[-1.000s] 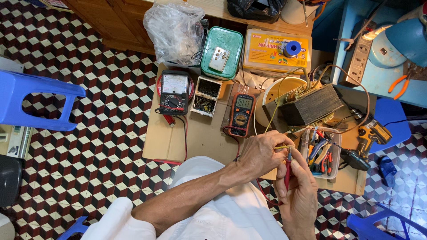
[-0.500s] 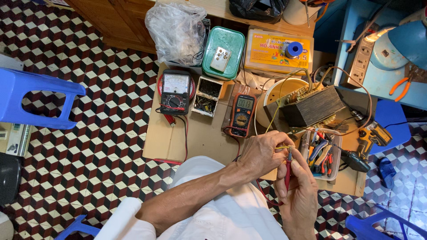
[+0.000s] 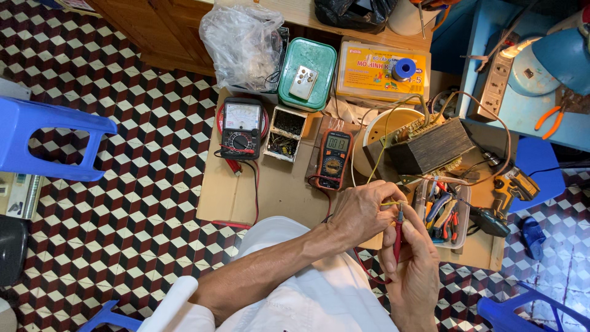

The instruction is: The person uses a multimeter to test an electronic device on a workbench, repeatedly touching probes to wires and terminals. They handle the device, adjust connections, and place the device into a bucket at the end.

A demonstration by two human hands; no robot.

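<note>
While I sit over a sheet of cardboard (image 3: 270,197) laid on the patterned tile floor, my left hand (image 3: 362,212) is curled narrow, its fingertips pinching a thin yellow wire (image 3: 388,203) that runs up toward the transformer (image 3: 430,146). My right hand (image 3: 415,264) is closed around a red test probe (image 3: 397,237), held upright with its metal tip touching the wire end right at my left fingertips. The probe's red lead trails down and around under my wrists.

Just above my left hand lies the orange-edged digital multimeter (image 3: 334,158), its display lit. To its left sit a small open box of parts (image 3: 284,133) and, beyond that, a black analogue meter (image 3: 241,126) resting on a red ring. The transformer, dark and block-shaped with copper windings showing, rests partly against a round yellow tub (image 3: 381,126). Just to the right of my hands is a clear tray of small hand tools (image 3: 444,212) with red and blue grips, and further right a yellow and black cordless drill (image 3: 513,187).

Along the far edge are a crumpled clear plastic bag (image 3: 243,43), a green lidded box (image 3: 307,72) and a flat yellow case (image 3: 381,71) with a blue spool (image 3: 404,69) on top. A blue plastic stool (image 3: 49,138) stands well apart on my left.
</note>
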